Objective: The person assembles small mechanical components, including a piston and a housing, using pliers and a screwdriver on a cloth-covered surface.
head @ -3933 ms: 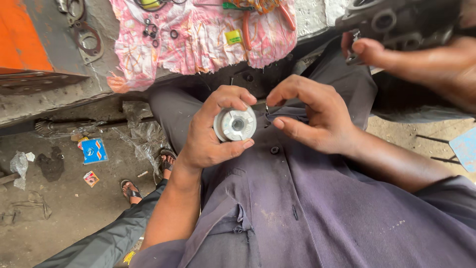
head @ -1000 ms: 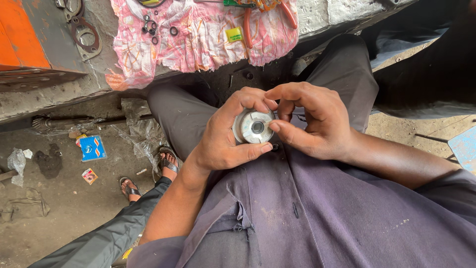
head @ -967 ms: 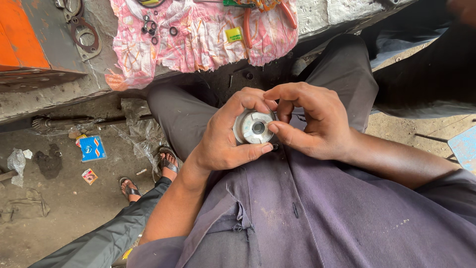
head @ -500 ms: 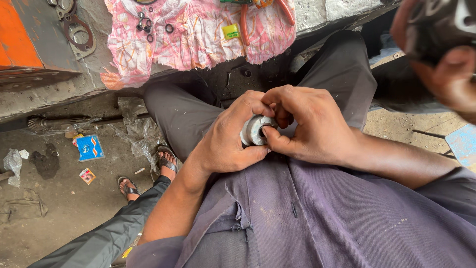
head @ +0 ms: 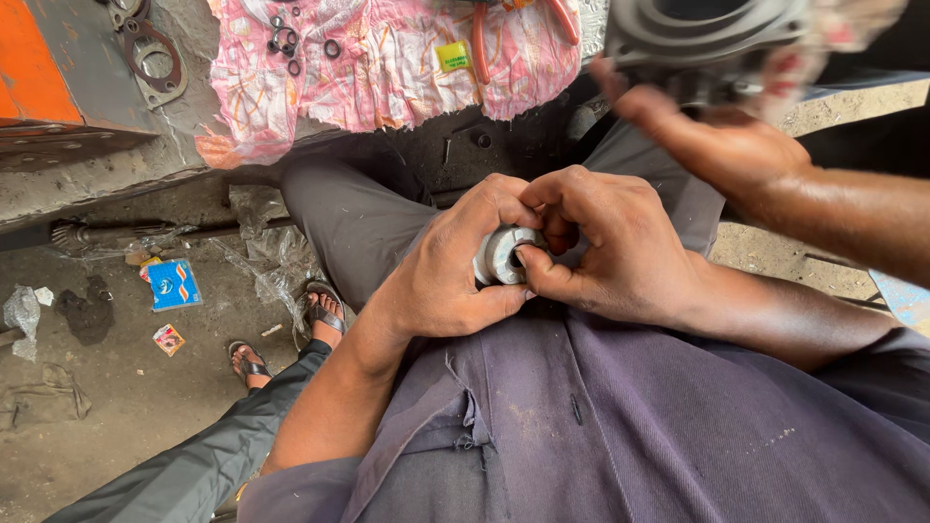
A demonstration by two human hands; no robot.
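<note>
1. While the left hand [head: 441,281] wraps around a small round metal part [head: 502,254] held at chest height over the lap, the right hand [head: 610,247] pinches its rim, thumb pressed on the face by the centre hole — both closed on it.
2. Best done, I'd judge, with the left grip firm and only the right fingers working.
3. Another person's hand [head: 717,145] holds a big grey metal housing [head: 702,39] just above — keep elbows in.
4. Small rings [head: 281,34] lie on the pink cloth [head: 387,58], well apart.
</note>
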